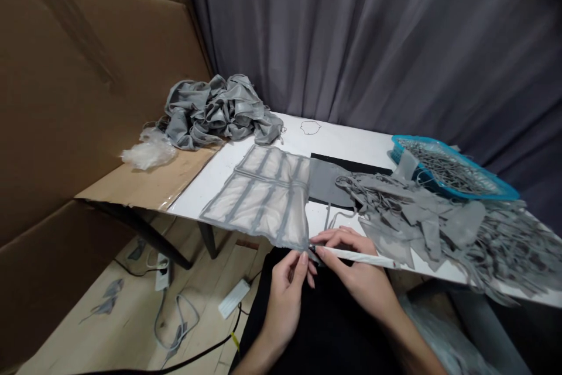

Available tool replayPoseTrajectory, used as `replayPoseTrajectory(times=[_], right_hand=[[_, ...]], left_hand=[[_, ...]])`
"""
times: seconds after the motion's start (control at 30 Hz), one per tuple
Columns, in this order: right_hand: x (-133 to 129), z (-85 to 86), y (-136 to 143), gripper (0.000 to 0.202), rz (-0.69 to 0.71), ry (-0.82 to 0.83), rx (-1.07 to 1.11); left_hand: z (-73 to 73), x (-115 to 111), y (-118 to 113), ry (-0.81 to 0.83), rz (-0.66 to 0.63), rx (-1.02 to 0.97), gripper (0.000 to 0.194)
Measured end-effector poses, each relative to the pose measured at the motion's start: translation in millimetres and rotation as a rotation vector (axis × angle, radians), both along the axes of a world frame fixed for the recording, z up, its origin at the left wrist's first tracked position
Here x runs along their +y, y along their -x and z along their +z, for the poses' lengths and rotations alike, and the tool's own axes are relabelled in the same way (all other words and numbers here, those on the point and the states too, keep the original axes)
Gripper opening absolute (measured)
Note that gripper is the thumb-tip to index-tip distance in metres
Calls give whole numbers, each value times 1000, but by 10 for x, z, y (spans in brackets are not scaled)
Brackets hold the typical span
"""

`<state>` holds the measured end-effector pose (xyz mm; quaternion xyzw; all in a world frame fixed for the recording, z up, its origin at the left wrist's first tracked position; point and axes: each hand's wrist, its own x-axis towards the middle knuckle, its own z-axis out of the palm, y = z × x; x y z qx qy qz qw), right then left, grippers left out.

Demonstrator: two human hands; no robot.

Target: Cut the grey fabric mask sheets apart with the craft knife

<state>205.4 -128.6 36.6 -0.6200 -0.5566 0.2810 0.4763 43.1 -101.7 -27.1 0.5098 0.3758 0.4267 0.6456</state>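
A grey sheet with clear, see-through sections split by grey bands (pixel 267 218) lies on the white table, its near corner at the front edge. My left hand (pixel 286 288) is closed, thumb and fingers pinching that corner. In my right hand (pixel 360 269) is a slim white pen-shaped tool (pixel 366 256) with a dark tip, held at a slant. The tip points left and is close to the pinched corner; whether it touches the material I cannot tell. Right of the sheet lies a smooth grey piece (pixel 327 179) on a black mat (pixel 381 169).
Grey scraps and strips (pixel 432 226) are heaped on the right, beside a blue basket (pixel 492 192) of thin grey strips. Crumpled grey fabric pieces (pixel 219 109) and a clear plastic bag (pixel 151 150) lie back left. A cardboard wall (pixel 88 71) stands left; power strips (pixel 234 298) and cables lie on the floor.
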Motion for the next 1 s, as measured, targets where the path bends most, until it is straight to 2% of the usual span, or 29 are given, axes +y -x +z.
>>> replayPoseTrajectory(times=[0.53,0.67,0.77,1.0], right_hand=[[10,-19,7,23,5,1,-84],[15,9,45,21,8,-23,-188],[-21,27,98,22,1,-103,-319],[-133,26,243,27,-61,-256,-581]], left_hand=[[-6,14,48,-29,0,39,51],[-11,33,57,-27,-2,55,51],[1,43,60,-24,-9,58,51],[132,43,105,-79,3,86,48]])
